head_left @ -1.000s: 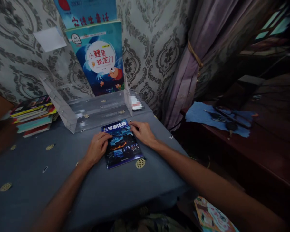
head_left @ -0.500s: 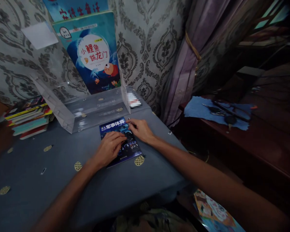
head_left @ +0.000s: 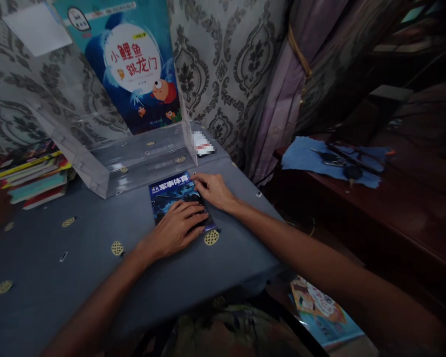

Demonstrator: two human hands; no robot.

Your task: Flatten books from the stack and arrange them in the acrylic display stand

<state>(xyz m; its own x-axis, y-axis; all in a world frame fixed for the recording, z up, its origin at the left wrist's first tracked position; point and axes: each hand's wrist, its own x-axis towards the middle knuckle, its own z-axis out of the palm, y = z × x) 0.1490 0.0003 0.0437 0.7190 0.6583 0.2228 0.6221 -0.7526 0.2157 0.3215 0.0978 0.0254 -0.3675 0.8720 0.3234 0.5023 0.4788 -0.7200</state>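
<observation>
A dark blue book (head_left: pixel 168 192) with white Chinese title lies flat on the grey-blue tablecloth (head_left: pixel 78 277). My left hand (head_left: pixel 178 229) rests flat on its lower half, fingers stretched out across the cover. My right hand (head_left: pixel 212 189) touches the book's upper right corner, fingers curled at the edge. Just behind the book stands a clear acrylic holder (head_left: pixel 134 158), and a blue fish picture book (head_left: pixel 134 64) leans upright in it against the wall.
A stack of books (head_left: pixel 33 173) sits at the left. Patterned wallpaper and a tied purple curtain (head_left: pixel 293 84) are behind. A dark wooden bench at right carries a blue cloth (head_left: pixel 312 158) with tools. Another colourful book (head_left: pixel 319 312) lies on the floor.
My left hand slid from the book's left edge to the right, onto the cover. The right hand stayed at the top right corner. The view shifted slightly downward.
</observation>
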